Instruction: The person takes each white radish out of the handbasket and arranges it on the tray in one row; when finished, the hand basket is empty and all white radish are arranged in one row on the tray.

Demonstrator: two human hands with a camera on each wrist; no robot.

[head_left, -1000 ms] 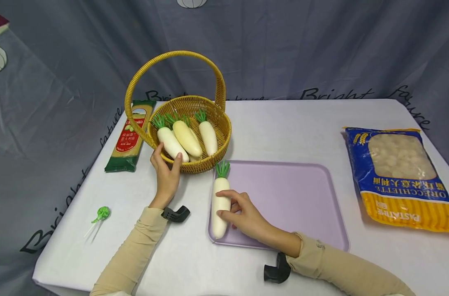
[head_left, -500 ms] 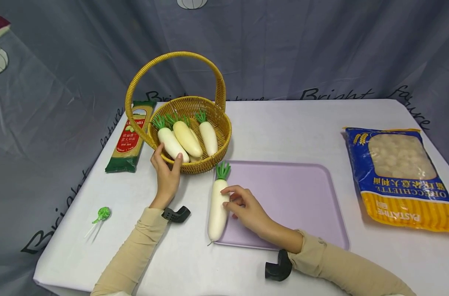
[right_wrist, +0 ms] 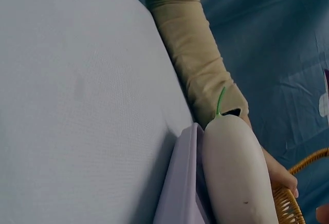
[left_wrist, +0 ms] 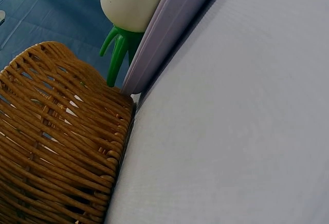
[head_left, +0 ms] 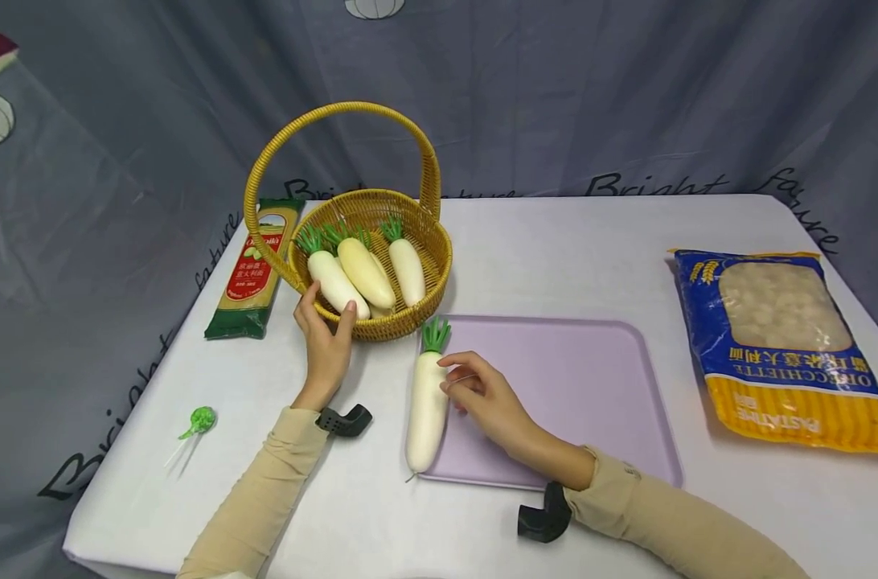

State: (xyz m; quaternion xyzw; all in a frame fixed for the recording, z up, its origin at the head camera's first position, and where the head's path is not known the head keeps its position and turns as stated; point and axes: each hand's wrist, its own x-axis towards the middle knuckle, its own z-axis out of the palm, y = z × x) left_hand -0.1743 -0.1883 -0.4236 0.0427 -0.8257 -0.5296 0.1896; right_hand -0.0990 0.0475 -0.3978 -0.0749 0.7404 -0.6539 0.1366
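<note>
My left hand (head_left: 325,342) rests against the front of a yellow wicker basket (head_left: 439,269), thumb and index finger spread at its rim. Several radishes with green tops lie inside, among them a white radish (head_left: 330,277) and a yellower radish (head_left: 367,273). Another white radish (head_left: 426,414) lies lengthwise along the left edge of a lilac tray (head_left: 555,402), its leaves toward the basket. Just right of that radish is my right hand (head_left: 493,402), its fingers loosely bent with nothing held. The right wrist view shows the radish's rooted end (right_wrist: 234,162) close by the tray rim.
A green-and-red pasta packet (head_left: 254,273) lies left of the basket, partly behind the handle. Nearer the front left lies a green lollipop (head_left: 202,419). A large blue-and-yellow pasta bag (head_left: 782,354) covers the right side of the white table (head_left: 547,249).
My right hand has let go of the white radish and shifted slightly up and right. The radish now lies at the tray's left edge. My left hand has stayed in place.
</note>
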